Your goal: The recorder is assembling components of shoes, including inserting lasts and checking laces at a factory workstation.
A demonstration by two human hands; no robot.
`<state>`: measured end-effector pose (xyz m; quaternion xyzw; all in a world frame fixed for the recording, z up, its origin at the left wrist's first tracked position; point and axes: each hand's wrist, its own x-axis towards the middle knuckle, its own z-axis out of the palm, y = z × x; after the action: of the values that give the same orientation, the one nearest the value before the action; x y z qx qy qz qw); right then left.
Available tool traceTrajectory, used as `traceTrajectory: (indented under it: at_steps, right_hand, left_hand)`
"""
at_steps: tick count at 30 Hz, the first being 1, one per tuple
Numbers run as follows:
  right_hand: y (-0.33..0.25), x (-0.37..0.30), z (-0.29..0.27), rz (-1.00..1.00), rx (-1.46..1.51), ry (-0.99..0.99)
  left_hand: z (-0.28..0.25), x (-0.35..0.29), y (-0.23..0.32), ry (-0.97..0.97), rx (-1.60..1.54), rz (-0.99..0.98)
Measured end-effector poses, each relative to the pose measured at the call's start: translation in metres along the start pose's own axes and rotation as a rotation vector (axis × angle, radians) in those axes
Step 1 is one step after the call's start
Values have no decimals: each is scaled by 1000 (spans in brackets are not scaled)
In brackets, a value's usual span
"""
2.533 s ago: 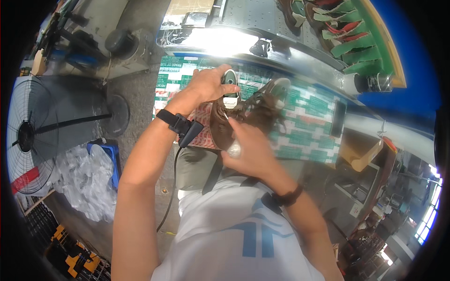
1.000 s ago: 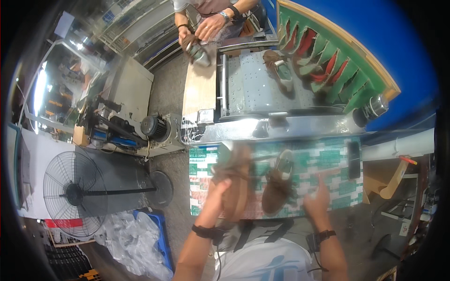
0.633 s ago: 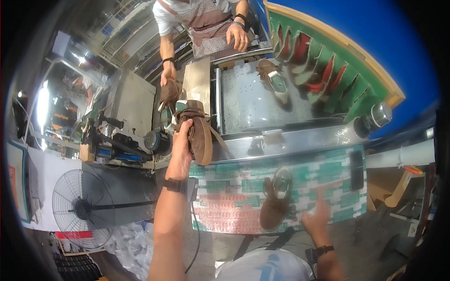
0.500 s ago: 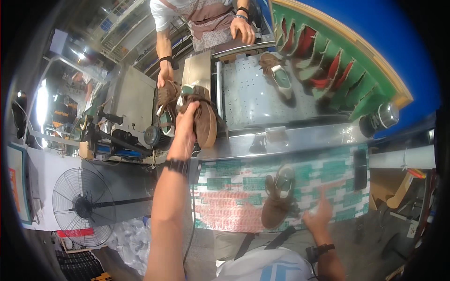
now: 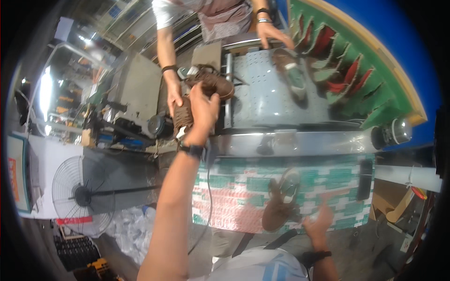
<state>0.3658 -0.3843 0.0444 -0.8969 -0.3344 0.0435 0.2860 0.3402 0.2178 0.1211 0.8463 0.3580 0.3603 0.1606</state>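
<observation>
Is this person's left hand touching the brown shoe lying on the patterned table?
Apart. The head view shows the left hand beyond the far edge of the patterned table, while that brown shoe lies nearer, tabletop plainly between.

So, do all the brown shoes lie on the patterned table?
No, the left hand holds one brown shoe beyond that table.

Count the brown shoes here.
4 shoes: one in the left hand, one in a co-worker's hand, one on the perforated surface, one on the patterned tabletop. Others may be hidden.
</observation>
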Motion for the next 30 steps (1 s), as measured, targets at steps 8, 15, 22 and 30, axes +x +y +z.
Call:
traceTrajectory:
  at_steps: [8,15,22,30]
  right_hand:
    - [-9,11,-9,-57,17,59]
    - [-11,2,-11,-48,-18,82]
    - [-5,1,-1,-57,-58,127]
    - [-2,-1,6,-83,-94,166]
  left_hand:
    - [-134,-110,11,38,287,-337]
    - [-159,-92,-23,-426,-91,-570]
    - [-223,-149,-1,-449,-731,-672]
    - [-269,-247,48,-905,63,101]
